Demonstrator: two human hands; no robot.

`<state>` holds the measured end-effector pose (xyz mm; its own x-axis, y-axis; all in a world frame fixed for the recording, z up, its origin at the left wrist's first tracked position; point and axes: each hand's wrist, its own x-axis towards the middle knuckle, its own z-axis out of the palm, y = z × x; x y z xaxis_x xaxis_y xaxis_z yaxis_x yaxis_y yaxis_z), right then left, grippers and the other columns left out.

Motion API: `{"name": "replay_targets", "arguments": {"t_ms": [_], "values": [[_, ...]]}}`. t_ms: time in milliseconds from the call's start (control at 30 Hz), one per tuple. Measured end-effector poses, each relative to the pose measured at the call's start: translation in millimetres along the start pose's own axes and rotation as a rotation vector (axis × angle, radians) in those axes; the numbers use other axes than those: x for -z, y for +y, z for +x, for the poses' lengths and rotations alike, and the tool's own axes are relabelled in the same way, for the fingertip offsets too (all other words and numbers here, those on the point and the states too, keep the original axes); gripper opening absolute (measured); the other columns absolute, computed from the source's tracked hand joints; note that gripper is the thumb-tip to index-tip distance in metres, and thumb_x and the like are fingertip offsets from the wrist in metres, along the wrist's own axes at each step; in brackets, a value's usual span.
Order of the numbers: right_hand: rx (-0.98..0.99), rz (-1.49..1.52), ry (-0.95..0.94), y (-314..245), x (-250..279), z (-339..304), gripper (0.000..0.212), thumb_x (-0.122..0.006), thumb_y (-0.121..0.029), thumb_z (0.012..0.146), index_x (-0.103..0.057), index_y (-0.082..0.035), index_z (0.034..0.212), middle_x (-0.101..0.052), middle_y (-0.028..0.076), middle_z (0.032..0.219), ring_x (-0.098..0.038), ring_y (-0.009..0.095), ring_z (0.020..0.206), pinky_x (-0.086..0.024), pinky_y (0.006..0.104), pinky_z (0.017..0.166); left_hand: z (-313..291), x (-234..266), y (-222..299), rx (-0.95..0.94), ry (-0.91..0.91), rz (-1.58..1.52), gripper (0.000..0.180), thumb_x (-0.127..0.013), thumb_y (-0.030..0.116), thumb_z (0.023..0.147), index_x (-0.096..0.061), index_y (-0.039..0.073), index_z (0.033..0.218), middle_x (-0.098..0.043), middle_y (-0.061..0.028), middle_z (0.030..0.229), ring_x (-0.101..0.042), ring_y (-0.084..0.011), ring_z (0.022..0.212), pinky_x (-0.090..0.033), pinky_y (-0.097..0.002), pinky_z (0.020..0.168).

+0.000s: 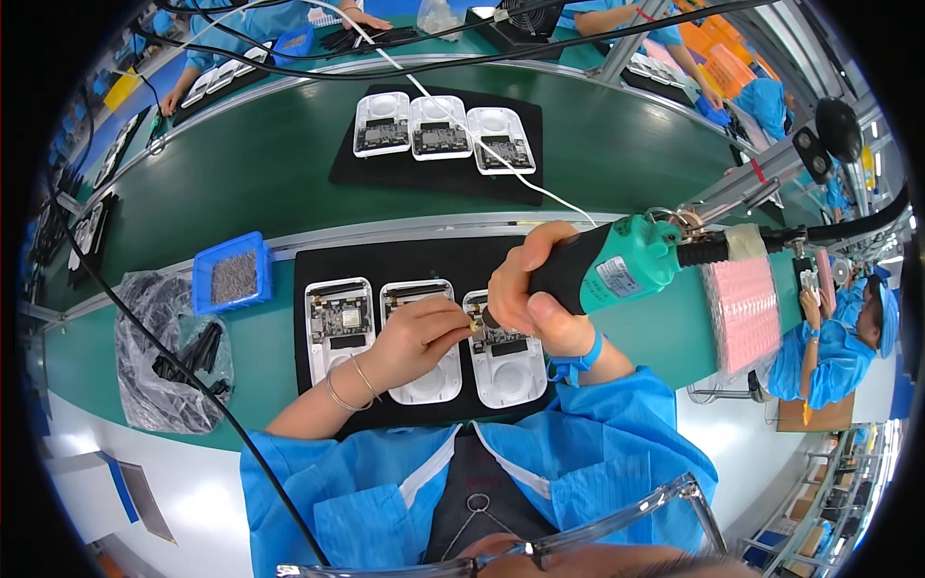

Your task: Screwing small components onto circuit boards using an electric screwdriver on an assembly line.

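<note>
My right hand (528, 289) is wrapped round a green and black electric screwdriver (631, 265), its tip end pointing left and down. That end is over the upper part of the right white housing (508, 380), which holds a circuit board. My left hand (422, 337) is closed in a pinch beside the screwdriver's tip; a tiny yellowish bit shows at the fingertips, too small to name. Beneath my left hand lies the middle white housing (429, 383), partly hidden. The left white housing (339, 337) has its board exposed. All three rest on a black mat (323, 262).
A blue bin (200, 275) of small screws stands left, above a clear plastic bag (145, 385) with black parts. Pink foam sheets (744, 313) lie right. Three more housings (441, 130) sit on a mat across the green bench. A white cable and black cords cross overhead; co-workers sit around.
</note>
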<state>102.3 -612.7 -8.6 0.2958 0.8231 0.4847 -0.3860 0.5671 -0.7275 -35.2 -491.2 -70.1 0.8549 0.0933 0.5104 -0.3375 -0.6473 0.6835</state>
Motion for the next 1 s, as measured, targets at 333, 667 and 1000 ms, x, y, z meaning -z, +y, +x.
{"name": "replay_targets", "arguments": {"t_ms": [333,667,1000], "values": [[0.102,-0.158,0.04,0,15,2,0.035,-0.061,-0.008,0.078,-0.036,-0.004,0.102,-0.049,0.005,0.065,-0.047,0.012,0.054,-0.039,0.0258,0.048,2,10,4,-0.014,-0.029,0.12,0.031,-0.068,0.005,0.07,-0.056,-0.004,0.097,-0.056,-0.0156,0.096,-0.056,-0.0304,0.087,-0.048,-0.0367,0.074],[-0.077,-0.249,0.141,28,23,9,0.028,-0.059,0.002,0.075,-0.046,0.001,0.1,-0.053,0.0,0.073,-0.05,0.006,0.063,-0.041,0.0202,0.057,-21,-30,15,-0.142,-0.416,0.545,0.056,-0.061,0.035,0.076,-0.051,-0.007,0.112,-0.046,-0.0255,0.121,-0.038,-0.0411,0.12,-0.03,-0.0479,0.102],[-0.104,-0.426,0.167,35,24,12,0.021,-0.061,0.001,0.074,-0.051,-0.002,0.093,-0.054,-0.001,0.076,-0.051,0.006,0.066,-0.041,0.0204,0.06,-20,-30,16,-0.127,-0.458,0.576,0.059,-0.058,0.04,0.078,-0.05,-0.005,0.114,-0.043,-0.0264,0.122,-0.035,-0.0429,0.121,-0.027,-0.0486,0.103]]}}
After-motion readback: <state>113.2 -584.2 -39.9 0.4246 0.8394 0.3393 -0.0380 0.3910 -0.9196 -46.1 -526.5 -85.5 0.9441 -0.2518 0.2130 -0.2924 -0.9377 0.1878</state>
